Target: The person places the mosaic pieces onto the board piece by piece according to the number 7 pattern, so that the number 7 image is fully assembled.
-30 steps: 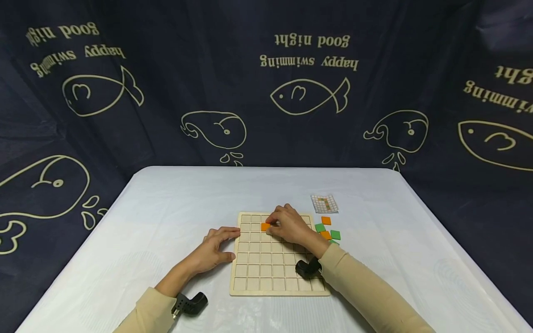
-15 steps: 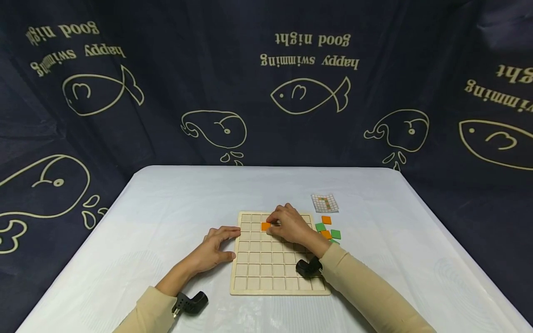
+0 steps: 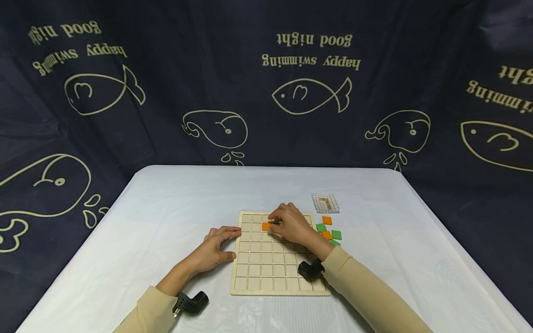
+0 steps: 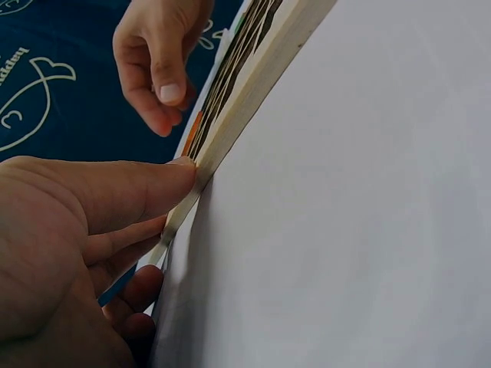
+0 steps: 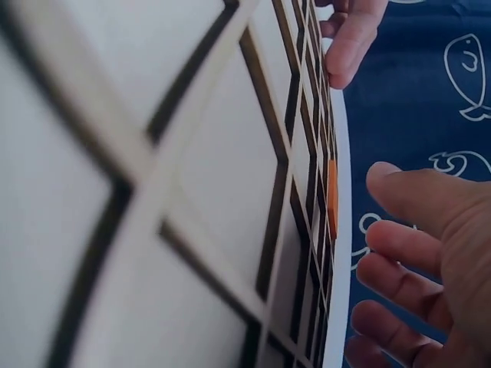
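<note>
A square wooden grid board lies on the white table. In one of its upper cells sits an orange square tile. My right hand hovers over the board just right of that tile, thumb and fingers relaxed. The right wrist view shows a gap between the thumb and the orange tile. My left hand rests at the board's left edge, its fingers fairly straight. In the left wrist view the left thumb touches the board's side.
Right of the board lie several loose tiles, among them an orange tile and a green tile. Behind them is a small pattern card with a printed grid. A dark printed curtain hangs past the table's far edge.
My right hand's fingers have eased slightly up and right, away from the orange tile, which stays in its cell. The left hand keeps its place at the board's edge.
</note>
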Action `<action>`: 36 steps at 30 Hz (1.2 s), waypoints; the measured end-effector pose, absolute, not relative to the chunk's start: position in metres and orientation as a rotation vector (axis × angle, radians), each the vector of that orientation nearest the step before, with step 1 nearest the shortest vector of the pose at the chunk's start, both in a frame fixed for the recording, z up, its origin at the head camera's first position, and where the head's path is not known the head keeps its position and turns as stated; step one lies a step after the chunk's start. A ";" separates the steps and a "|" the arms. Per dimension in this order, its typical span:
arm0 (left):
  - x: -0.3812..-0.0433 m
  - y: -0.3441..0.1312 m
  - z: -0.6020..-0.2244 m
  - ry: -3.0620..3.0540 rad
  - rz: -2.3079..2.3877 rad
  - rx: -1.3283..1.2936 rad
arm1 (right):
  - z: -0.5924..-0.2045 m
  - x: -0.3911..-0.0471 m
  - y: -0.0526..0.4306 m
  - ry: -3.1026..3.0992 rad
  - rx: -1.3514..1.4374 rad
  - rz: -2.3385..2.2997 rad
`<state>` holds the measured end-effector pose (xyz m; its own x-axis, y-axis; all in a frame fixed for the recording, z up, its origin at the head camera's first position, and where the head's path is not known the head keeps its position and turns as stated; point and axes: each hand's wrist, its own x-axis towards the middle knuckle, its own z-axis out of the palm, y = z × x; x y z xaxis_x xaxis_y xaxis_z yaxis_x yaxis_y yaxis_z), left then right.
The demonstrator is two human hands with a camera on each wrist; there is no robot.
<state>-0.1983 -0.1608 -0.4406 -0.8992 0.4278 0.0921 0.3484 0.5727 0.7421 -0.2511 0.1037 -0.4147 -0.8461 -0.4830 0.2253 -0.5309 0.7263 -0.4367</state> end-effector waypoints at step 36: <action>-0.197 -0.162 -0.440 2.695 1.244 0.689 | -0.405 -0.223 0.166 -2.710 0.626 0.847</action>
<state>-0.1969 -0.1618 -0.4399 -0.8934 0.4379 0.1008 0.3608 0.5652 0.7419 -0.2226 0.1662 -0.4046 -0.8812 -0.3282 0.3403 -0.4636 0.7411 -0.4857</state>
